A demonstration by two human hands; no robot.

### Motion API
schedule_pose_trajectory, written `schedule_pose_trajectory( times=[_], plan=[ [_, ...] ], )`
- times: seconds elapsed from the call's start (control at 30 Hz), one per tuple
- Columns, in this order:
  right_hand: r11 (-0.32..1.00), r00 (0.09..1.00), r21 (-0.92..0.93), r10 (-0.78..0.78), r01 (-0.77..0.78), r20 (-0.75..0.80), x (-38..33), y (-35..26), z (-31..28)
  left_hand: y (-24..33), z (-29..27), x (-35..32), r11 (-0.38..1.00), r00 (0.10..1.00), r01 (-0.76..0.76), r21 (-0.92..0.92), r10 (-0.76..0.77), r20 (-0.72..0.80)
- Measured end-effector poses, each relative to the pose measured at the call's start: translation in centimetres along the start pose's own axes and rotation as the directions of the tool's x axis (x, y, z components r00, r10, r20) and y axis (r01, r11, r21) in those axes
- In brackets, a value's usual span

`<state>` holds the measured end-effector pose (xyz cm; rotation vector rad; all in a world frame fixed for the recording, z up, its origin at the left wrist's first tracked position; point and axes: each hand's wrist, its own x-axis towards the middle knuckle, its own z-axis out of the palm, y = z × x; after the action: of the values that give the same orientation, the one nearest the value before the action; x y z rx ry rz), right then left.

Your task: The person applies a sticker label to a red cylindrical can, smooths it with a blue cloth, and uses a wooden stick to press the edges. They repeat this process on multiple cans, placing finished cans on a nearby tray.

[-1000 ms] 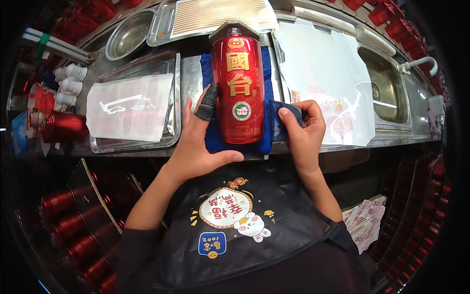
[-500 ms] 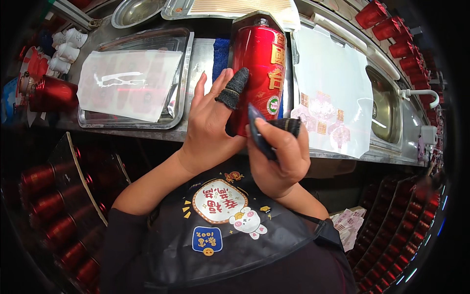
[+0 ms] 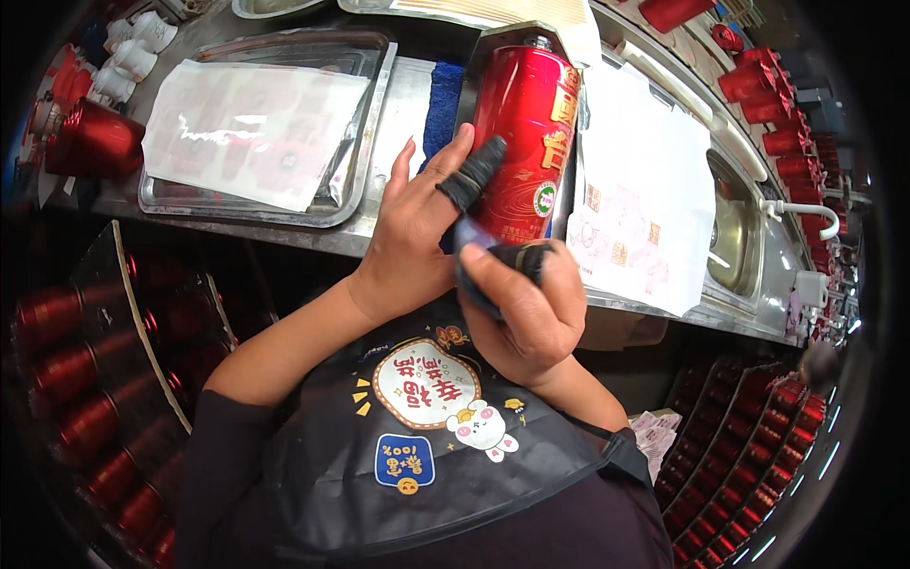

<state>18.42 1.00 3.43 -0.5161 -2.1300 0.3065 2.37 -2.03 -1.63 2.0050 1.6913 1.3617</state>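
A glossy red bottle (image 3: 523, 123) with raised gold characters and a small round green-and-white label lies on the counter, its neck pointing away from me. My left hand (image 3: 409, 223) grips its lower left side, a black-covered finger pressed along the surface and the other fingers stretched out. The left thumb is mostly hidden. In my right hand (image 3: 531, 313) is a dark blue flat scraper (image 3: 471, 248), held at the bottle's lower left edge close to my left hand. A black cover wraps a right finger too. Where the scraper's edge touches is blurred.
On the left, a metal tray (image 3: 365, 142) bears a translucent sheet (image 3: 251, 123). A white sheet with decals (image 3: 645, 171) lies right of the bottle, before a sink (image 3: 735, 223). A blue cloth (image 3: 443, 104) is beside the bottle. Red bottles (image 3: 71, 379) fill racks below.
The scraper and my right hand have moved left and toward me, to the bottle's lower left edge. The whole view has shifted slightly. My left hand stays on the bottle.
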Motion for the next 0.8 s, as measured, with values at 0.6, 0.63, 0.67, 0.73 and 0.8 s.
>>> schedule_pose_trajectory(
  times=[0.6,0.63,0.67,0.73,0.8],
  plan=[
    [0.914,0.869,-0.112,-0.324,0.390,0.375,10.5,6.7,-1.0,0.7,0.5,0.0,0.985,0.987,0.133,-0.114,-0.142,-0.081],
    [0.909,0.838,-0.033,-0.369,0.416,0.403,9.2,5.5,-1.3,0.6,0.7,-0.2,0.990,0.986,0.115,-0.076,-0.123,-0.109],
    [0.901,0.809,0.042,-0.407,0.431,0.424,7.9,4.5,-1.7,0.4,0.9,-0.3,0.993,0.987,0.108,-0.047,-0.112,-0.118],
    [0.896,0.687,0.234,-0.440,0.377,0.578,6.6,3.1,-2.8,0.2,0.9,-0.5,0.995,0.987,0.103,-0.007,-0.103,-0.122],
    [0.966,0.811,0.220,-0.234,0.134,0.536,7.3,3.0,-3.5,0.2,0.8,-0.7,0.994,0.989,0.105,0.024,-0.102,-0.106]
  ],
)
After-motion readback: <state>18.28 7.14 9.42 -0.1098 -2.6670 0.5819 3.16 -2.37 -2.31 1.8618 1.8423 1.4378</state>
